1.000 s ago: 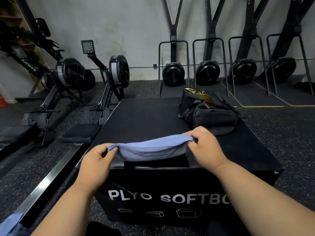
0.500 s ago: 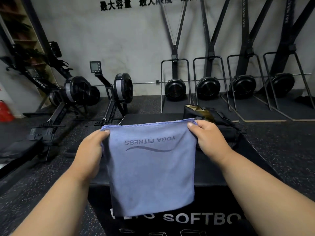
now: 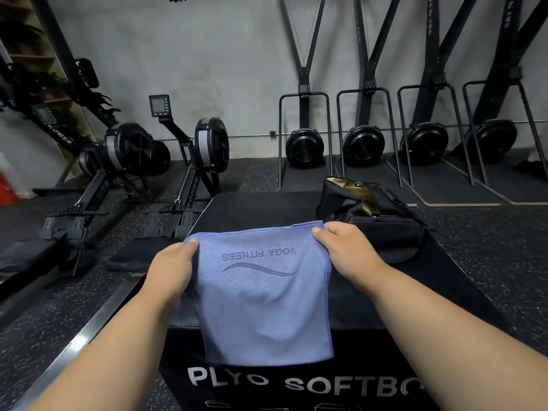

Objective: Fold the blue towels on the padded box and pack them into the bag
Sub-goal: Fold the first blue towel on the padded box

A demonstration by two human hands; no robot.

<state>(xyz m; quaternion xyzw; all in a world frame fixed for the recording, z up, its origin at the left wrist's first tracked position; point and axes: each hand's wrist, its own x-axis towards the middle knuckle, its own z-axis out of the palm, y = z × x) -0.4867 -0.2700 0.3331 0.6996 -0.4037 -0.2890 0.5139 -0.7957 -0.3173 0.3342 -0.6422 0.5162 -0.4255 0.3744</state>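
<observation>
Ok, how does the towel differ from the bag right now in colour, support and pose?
The blue towel is light and flat; the bag is black and bulky with a gold lining showing. The towel hangs, pinched at its top corners by the left hand and right hand; the bag rests untouched on the padded box. Both are soft fabric.
</observation>
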